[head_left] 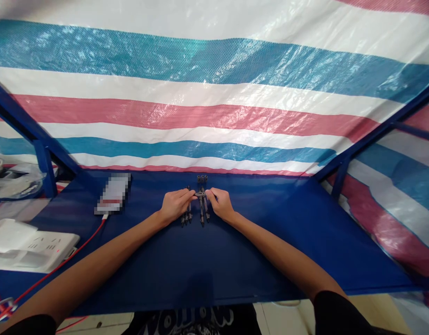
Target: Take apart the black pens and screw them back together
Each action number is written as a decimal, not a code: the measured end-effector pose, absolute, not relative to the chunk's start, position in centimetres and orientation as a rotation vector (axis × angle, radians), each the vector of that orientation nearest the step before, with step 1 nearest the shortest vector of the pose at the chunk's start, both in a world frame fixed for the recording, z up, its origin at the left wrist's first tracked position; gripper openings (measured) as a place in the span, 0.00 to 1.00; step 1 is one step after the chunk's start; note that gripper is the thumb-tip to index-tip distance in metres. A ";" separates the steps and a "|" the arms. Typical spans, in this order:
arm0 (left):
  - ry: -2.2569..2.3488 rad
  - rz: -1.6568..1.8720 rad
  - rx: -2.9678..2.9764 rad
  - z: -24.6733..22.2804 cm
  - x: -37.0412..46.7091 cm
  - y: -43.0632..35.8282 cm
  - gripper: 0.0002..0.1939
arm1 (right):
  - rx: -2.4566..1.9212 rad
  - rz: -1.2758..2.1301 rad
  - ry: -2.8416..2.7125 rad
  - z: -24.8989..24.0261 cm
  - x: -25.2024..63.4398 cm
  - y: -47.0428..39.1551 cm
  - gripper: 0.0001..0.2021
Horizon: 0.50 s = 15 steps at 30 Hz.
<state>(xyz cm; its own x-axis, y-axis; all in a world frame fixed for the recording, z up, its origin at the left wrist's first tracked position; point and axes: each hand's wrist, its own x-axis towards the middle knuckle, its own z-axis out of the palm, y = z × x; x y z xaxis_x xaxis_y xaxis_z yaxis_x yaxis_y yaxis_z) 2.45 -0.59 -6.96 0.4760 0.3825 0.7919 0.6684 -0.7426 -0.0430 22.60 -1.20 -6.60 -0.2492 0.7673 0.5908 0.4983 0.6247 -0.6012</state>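
My left hand [176, 205] and my right hand [220, 202] meet near the back of the blue table [186, 265]. Between their fingertips they pinch a small dark metal piece [200, 194], one end in each hand. What exactly it is cannot be made out. Below it lie two slim dark metal rods [202, 211] with stepped ends, pointing toward me. Several similar rods [186, 217] lie side by side under and beside my left fingers, partly covered by them. Just beyond my hands stands a short row of small dark cylindrical pieces [202, 178].
A phone [113, 193] lies at the left with a red charging cable [85, 242] plugged in. A white power strip [36, 246] sits at the left edge. Striped plastic sheeting [200, 116] hangs behind the table, between blue frame bars [368, 135].
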 end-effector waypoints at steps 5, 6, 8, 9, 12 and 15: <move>-0.937 -1.114 -2.412 -6.9 2.5 -0.6 0.12 | -0.985 0.357 -1.921 -6.7 22.6 -1.2 0.22; -0.946 -1.114 -2.416 -6.9 2.5 -0.6 0.13 | -0.982 0.358 -1.921 -6.7 22.6 -1.1 0.21; -0.959 -1.122 -2.420 -6.9 2.5 -0.6 0.12 | -0.980 0.368 -1.916 -6.7 22.6 -1.1 0.21; -0.963 -1.127 -2.421 -6.9 2.5 -0.5 0.12 | -0.983 0.375 -1.910 -6.7 22.6 -1.0 0.21; -0.963 -1.139 -2.430 -6.8 2.5 -0.4 0.11 | -0.994 0.394 -1.892 -6.5 22.5 -0.9 0.20; -0.953 -1.143 -2.451 -6.8 2.5 -0.4 0.11 | -0.960 0.426 -1.902 -6.4 22.4 -1.0 0.15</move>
<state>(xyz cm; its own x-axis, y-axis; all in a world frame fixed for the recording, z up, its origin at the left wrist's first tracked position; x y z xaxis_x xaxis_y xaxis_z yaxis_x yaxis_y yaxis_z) 2.48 -0.39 -6.80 0.4715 0.4495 0.7587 0.6655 -0.7459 0.0283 22.39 -0.96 -6.43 -0.2601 0.7672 0.5863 0.4440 0.6342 -0.6329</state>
